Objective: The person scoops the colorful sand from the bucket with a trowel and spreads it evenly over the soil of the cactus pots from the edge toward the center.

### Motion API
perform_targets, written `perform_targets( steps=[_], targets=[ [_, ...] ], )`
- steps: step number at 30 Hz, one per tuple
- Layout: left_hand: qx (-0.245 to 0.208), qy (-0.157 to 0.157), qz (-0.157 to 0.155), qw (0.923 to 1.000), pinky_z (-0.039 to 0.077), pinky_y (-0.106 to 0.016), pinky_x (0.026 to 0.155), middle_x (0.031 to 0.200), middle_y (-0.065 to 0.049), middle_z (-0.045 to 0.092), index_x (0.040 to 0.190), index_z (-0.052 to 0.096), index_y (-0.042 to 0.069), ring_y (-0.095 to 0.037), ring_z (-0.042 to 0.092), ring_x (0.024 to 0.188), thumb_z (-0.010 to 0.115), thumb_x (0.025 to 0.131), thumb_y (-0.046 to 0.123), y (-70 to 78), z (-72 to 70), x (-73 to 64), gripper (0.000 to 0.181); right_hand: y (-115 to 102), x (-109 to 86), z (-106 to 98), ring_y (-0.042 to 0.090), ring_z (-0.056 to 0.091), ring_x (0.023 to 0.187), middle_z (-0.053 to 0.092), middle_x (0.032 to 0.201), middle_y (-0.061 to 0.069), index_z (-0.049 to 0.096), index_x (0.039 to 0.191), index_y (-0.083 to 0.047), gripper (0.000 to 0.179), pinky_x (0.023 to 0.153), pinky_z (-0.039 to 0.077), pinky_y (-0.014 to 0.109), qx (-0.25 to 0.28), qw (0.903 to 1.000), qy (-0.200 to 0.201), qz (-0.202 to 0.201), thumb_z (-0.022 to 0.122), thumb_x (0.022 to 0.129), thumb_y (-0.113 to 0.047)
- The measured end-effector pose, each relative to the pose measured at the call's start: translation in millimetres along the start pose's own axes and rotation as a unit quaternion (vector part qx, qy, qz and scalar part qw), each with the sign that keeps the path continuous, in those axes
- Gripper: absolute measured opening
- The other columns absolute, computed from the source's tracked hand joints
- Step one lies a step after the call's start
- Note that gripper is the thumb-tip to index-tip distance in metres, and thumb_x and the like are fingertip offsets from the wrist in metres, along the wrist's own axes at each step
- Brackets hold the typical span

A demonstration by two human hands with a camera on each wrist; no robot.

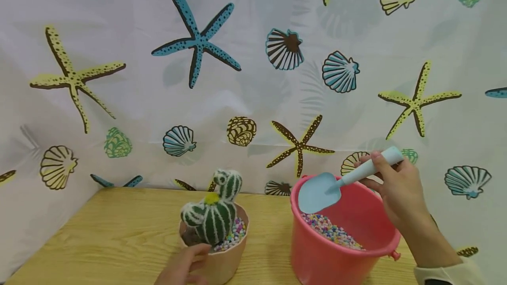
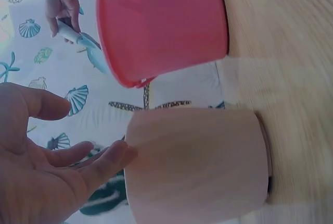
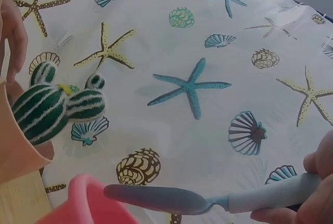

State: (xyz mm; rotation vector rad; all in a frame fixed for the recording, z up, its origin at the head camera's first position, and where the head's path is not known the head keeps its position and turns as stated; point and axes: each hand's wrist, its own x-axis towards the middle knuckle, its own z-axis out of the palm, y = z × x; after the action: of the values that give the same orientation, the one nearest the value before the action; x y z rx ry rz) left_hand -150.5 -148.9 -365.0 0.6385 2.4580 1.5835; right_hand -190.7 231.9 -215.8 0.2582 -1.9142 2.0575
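Observation:
My right hand [image 1: 402, 188] grips the handle of a light blue toy shovel [image 1: 318, 192], its blade over the left rim of a pink bucket [image 1: 332, 261]. Small multicoloured pebbles [image 1: 330, 231] lie inside that bucket. To the left stands a peach pot [image 1: 225, 263] holding a green and white cactus [image 1: 215, 221] with a yellow flower, and similar pebbles [image 1: 233, 234] around its base. At the pot's near rim is my left hand [image 1: 184, 265], fingers relaxed; in the left wrist view its fingertips [image 2: 117, 151] meet the pot's edge.
Both containers stand on a light wooden table [image 1: 119, 232]. Behind it hangs a white cloth [image 1: 245, 96] printed with starfish and shells. A handle knob [image 1: 394, 255] juts from the bucket's right side.

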Motion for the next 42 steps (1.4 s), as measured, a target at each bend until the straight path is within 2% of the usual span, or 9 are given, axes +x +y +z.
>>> perform_targets(
  steps=[4, 8, 11, 16, 22, 27, 34, 39, 42],
  targets=[
    [0.024, 0.014, 0.017, 0.9995, 0.055, -0.045, 0.081, 0.123, -0.04, 0.04, 0.128, 0.033, -0.021, -0.056, 0.046, 0.115, 0.066, 0.088, 0.003, 7.7, 12.4, 2.8, 0.057, 2.2, 1.4, -8.1, 0.009, 0.068, 0.087, 0.065, 0.096, -0.004, 0.046, 0.109, -0.005, 0.028, 0.072, 0.058, 0.026, -0.022, 0.9997, 0.001, -0.013, 0.057, 0.095, -0.028],
    [0.038, 0.035, 0.023, 0.9984, 0.056, -0.04, 0.076, 0.125, -0.03, 0.045, 0.13, 0.038, -0.011, -0.051, 0.049, 0.116, 0.066, 0.087, 0.007, 19.1, 25.8, 7.0, 0.055, 7.6, 3.7, -14.4, 0.007, 0.068, 0.088, 0.065, 0.097, -0.006, 0.047, 0.112, -0.01, 0.026, 0.072, 0.057, 0.024, -0.05, 0.9987, 0.005, -0.004, 0.056, 0.096, -0.028],
    [0.031, 0.027, 0.045, 0.9981, 0.055, -0.037, 0.076, 0.126, -0.031, 0.041, 0.131, 0.036, -0.012, -0.051, 0.047, 0.117, 0.063, 0.088, 0.006, 25.3, 34.8, 14.1, 0.054, 13.7, 5.4, -18.5, 0.004, 0.067, 0.088, 0.063, 0.098, -0.008, 0.046, 0.114, -0.012, 0.027, 0.073, 0.057, 0.023, -0.093, 0.9955, 0.017, 0.008, 0.054, 0.097, -0.031],
    [0.013, 0.019, 0.037, 0.999, 0.053, -0.031, 0.078, 0.13, -0.027, 0.042, 0.133, 0.037, -0.008, -0.045, 0.047, 0.118, 0.062, 0.09, 0.014, 37.5, 48.4, 23.2, 0.055, 26.3, 9.6, -22.7, 0.002, 0.065, 0.09, 0.06, 0.1, -0.009, 0.044, 0.123, -0.01, 0.036, 0.077, 0.057, 0.025, -0.157, 0.9867, 0.029, 0.029, 0.052, 0.098, -0.034],
    [0.0, 0.011, 0.034, 0.9994, 0.054, -0.037, 0.084, 0.135, -0.02, 0.044, 0.135, 0.039, 0.0, -0.039, 0.048, 0.121, 0.058, 0.094, 0.03, 56.7, 60.7, 33.4, 0.055, 37.7, 16.9, -24.7, -0.001, 0.063, 0.087, 0.059, 0.1, -0.008, 0.04, 0.129, 0.001, 0.045, 0.076, 0.057, 0.024, -0.185, 0.9811, 0.041, 0.037, 0.049, 0.099, -0.032],
    [-0.016, 0.002, 0.022, 0.9996, 0.05, -0.044, 0.093, 0.14, -0.018, 0.041, 0.141, 0.035, 0.006, -0.035, 0.046, 0.125, 0.051, 0.097, 0.043, 66.4, 64.7, 47.0, 0.06, 47.6, 18.3, -23.3, -0.002, 0.06, 0.084, 0.059, 0.093, -0.012, 0.041, 0.129, 0.001, 0.042, 0.073, 0.056, 0.019, -0.207, 0.9751, 0.056, 0.056, 0.05, 0.099, -0.027],
    [-0.019, 0.029, 0.016, 0.9993, 0.049, -0.047, 0.094, 0.141, -0.014, 0.04, 0.143, 0.033, 0.01, -0.033, 0.045, 0.126, 0.049, 0.097, 0.044, 68.1, 74.9, 62.2, 0.059, 60.3, 14.5, -20.6, 0.001, 0.058, 0.085, 0.061, 0.101, 0.0, 0.042, 0.126, -0.002, 0.039, 0.073, 0.053, 0.016, -0.235, 0.9683, 0.05, 0.069, 0.051, 0.099, -0.029],
    [-0.007, 0.059, 0.039, 0.9975, 0.048, -0.046, 0.096, 0.141, -0.014, 0.04, 0.144, 0.033, 0.008, -0.032, 0.044, 0.125, 0.049, 0.097, 0.045, 72.2, 80.2, 76.2, 0.062, 62.9, 14.4, -22.1, 0.006, 0.058, 0.091, 0.059, 0.113, 0.014, 0.042, 0.126, -0.002, 0.038, 0.075, 0.053, 0.017, -0.257, 0.9635, 0.044, 0.06, 0.048, 0.1, -0.029],
    [0.001, 0.062, 0.059, 0.9963, 0.047, -0.046, 0.096, 0.143, -0.013, 0.039, 0.146, 0.03, 0.008, -0.031, 0.043, 0.126, 0.05, 0.097, 0.044, 74.6, 83.2, 83.9, 0.064, 62.5, 14.1, -22.9, 0.005, 0.057, 0.09, 0.058, 0.115, 0.016, 0.041, 0.128, -0.001, 0.039, 0.076, 0.052, 0.016, -0.268, 0.9607, 0.042, 0.061, 0.047, 0.1, -0.028]
  ],
)
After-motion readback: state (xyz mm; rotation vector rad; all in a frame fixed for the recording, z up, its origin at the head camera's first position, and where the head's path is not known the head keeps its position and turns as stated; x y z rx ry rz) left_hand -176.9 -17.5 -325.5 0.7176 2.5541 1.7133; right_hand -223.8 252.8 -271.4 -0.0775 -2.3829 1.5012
